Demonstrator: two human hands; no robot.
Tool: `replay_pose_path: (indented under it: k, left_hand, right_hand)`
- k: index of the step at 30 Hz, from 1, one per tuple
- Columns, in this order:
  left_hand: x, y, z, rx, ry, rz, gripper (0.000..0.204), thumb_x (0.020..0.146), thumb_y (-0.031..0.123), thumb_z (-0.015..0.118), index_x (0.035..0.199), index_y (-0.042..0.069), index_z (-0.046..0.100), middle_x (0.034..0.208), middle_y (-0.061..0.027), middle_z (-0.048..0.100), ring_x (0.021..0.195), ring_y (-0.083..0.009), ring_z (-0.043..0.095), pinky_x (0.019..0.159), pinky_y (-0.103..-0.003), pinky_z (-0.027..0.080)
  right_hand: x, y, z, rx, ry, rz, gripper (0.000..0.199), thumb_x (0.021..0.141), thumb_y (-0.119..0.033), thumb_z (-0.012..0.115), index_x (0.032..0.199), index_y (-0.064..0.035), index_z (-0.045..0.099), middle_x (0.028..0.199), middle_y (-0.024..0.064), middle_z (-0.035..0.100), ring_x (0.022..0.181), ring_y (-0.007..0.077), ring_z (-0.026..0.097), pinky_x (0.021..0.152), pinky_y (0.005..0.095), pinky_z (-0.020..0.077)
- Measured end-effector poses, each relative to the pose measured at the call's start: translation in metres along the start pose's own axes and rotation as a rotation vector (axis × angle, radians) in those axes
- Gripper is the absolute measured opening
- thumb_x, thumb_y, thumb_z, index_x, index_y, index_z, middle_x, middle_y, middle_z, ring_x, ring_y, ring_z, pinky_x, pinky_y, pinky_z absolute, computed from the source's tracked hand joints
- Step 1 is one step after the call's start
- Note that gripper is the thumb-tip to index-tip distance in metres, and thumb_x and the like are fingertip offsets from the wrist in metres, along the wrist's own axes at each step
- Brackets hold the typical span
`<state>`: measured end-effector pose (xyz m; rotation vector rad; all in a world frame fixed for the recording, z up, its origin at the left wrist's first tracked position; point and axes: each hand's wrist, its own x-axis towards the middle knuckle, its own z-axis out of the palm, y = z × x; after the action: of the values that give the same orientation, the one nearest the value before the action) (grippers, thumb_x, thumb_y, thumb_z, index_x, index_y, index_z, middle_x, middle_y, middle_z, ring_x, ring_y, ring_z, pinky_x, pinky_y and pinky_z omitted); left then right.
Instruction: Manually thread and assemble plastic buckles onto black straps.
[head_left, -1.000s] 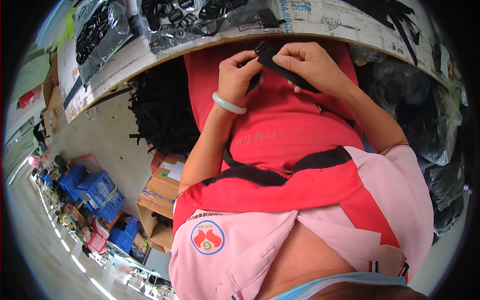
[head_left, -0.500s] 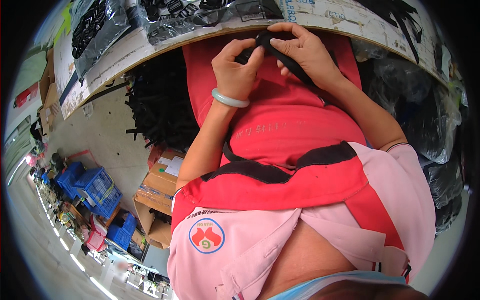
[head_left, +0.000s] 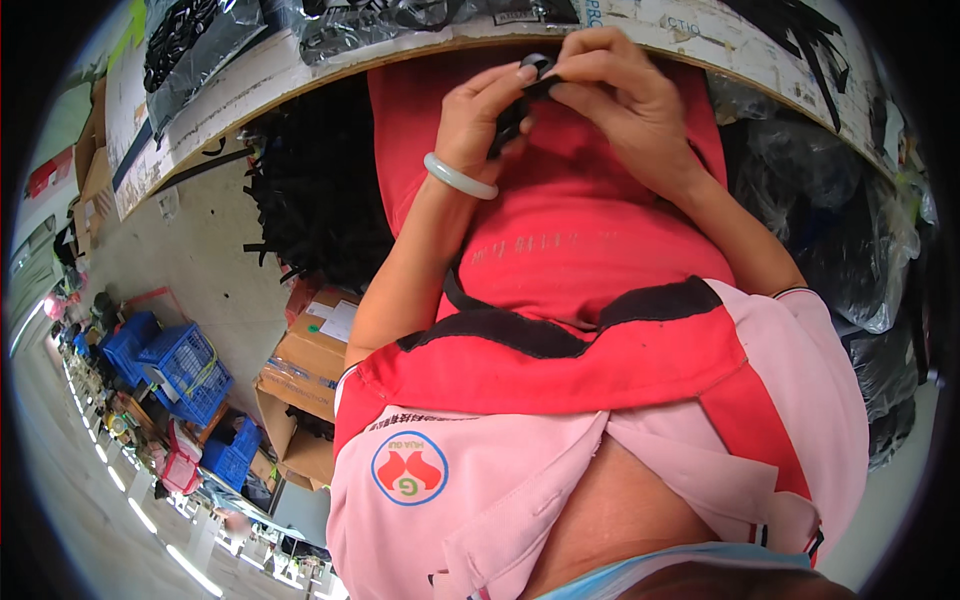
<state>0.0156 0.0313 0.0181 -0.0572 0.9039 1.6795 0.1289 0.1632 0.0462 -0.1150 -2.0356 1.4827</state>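
Both my hands hold one small black strap-like part (head_left: 516, 108) at the near edge of the table (head_left: 300, 75), over my red apron. My left hand (head_left: 488, 118), with a pale green bangle on its wrist, pinches the part from the left. My right hand (head_left: 622, 100) grips its upper end from the right, fingertips meeting the left thumb. Most of the part is hidden behind my fingers.
Clear bags of black parts (head_left: 190, 40) lie on the table top. A heap of black straps (head_left: 315, 200) sits under the table at left, dark plastic bags (head_left: 850, 240) at right. Cardboard boxes (head_left: 310, 350) and blue crates (head_left: 175, 370) stand on the floor.
Both hands have moved up toward the table edge with the black part. The long piece that hung toward the right now is drawn in between the fingers.
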Motion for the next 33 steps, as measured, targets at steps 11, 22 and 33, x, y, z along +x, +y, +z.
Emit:
replay_pose_path:
  k: [11,22,33]
  left_hand:
    - [-0.006,-0.015,0.002,0.442,0.222,0.445,0.019,0.081,0.009,0.073,0.096,-0.002,0.07,0.073,0.0001,0.064,0.059,-0.0032,0.053,0.052,-0.017,0.04]
    - [-0.034,0.004,-0.006,0.47,0.069,0.454,0.014,0.082,0.006,0.07,0.094,-0.001,0.071,0.078,0.0017,0.063,0.066,-0.0035,0.054,0.057,-0.017,0.04]
    - [-0.194,0.07,-0.124,0.961,1.131,0.822,0.022,0.089,0.013,0.065,0.106,0.0,0.068,0.079,-0.0075,0.068,0.052,-0.0053,0.051,0.045,-0.017,0.036]
  right_hand:
    - [0.011,-0.007,-0.022,0.109,-0.405,0.841,0.027,0.089,-0.025,0.063,0.07,-0.006,0.057,0.062,-0.0059,0.049,0.055,0.0008,0.04,0.048,0.0191,0.0296]
    - [0.014,0.021,-0.005,0.643,-0.373,0.998,0.022,0.092,-0.027,0.06,0.078,-0.0092,0.056,0.064,-0.007,0.047,0.05,-0.0002,0.038,0.044,0.0159,0.0283]
    - [0.014,0.036,0.028,0.212,-0.539,0.848,0.019,0.092,-0.025,0.059,0.091,-0.0058,0.061,0.068,-0.0029,0.053,0.054,0.0029,0.045,0.049,0.0177,0.0377]
